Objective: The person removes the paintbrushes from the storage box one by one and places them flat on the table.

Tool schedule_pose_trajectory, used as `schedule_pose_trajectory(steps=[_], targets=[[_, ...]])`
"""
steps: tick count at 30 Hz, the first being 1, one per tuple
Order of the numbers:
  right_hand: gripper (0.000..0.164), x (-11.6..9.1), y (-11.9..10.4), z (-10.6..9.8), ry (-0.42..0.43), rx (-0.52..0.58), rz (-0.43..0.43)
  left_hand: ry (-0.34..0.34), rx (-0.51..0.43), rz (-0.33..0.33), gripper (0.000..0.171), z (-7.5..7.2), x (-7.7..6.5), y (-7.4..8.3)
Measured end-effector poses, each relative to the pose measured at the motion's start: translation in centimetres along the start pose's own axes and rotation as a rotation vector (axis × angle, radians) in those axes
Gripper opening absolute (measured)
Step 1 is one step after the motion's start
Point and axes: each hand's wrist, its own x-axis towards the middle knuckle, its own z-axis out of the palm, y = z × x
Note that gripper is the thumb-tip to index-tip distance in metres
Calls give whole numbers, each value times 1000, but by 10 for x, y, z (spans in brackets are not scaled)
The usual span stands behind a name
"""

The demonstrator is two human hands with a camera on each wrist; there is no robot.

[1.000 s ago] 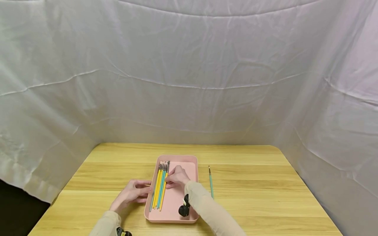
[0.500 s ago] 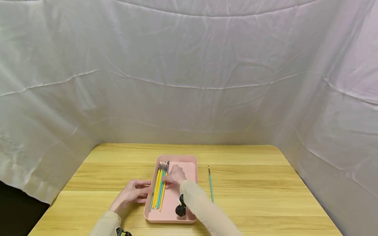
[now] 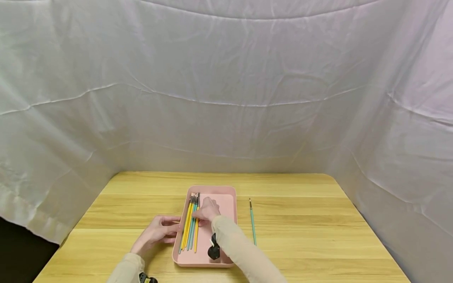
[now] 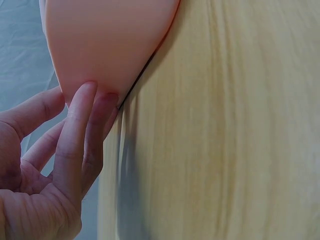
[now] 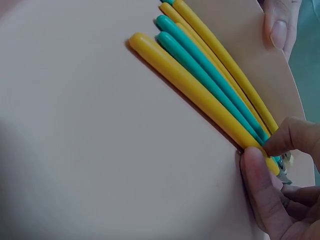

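Note:
In the head view a pink tray [image 3: 212,265] holds a row of yellow and teal paintbrushes along its left side, bristles at the far end. My left hand [image 3: 159,230] holds the tray's left wall. In the left wrist view its fingers [image 4: 75,125] touch the outer wall [image 4: 110,45]; one fingertip [image 5: 279,32] shows inside the rim in the right wrist view. Over the tray, my right hand [image 3: 207,210] pinches the rightmost yellow paintbrush [image 5: 185,82] toward its bristle end. One finger [image 5: 290,135] reaches across beside the teal paintbrushes [image 5: 210,82].
A single teal paintbrush [image 3: 253,222] lies on the wooden table [image 3: 318,228] right of the tray, partly hidden by the right sleeve [image 3: 244,249]. Grey fabric [image 3: 226,98] hangs behind and at both sides of the table. Both wrists carry small black devices [image 3: 214,251].
My right hand has shifted slightly left, and the rightmost yellow paintbrush's bristle end has swung left toward the others. The left hand and tray stay in place.

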Motion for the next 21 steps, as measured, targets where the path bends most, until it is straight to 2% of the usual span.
schedule_pose_trajectory(steps=[10, 16, 21], targets=[[23, -1, 1, -5, 0, 2, -25, -1, -7, 2, 58, 0, 1, 0], [21, -5, 3, -12, -74, 130, -3, -2, -11, 1, 57, -1, 1, -1], [17, -6, 7, -16, -132, 218, -32, 1, -8, -2, 57, -1, 1, -2]])
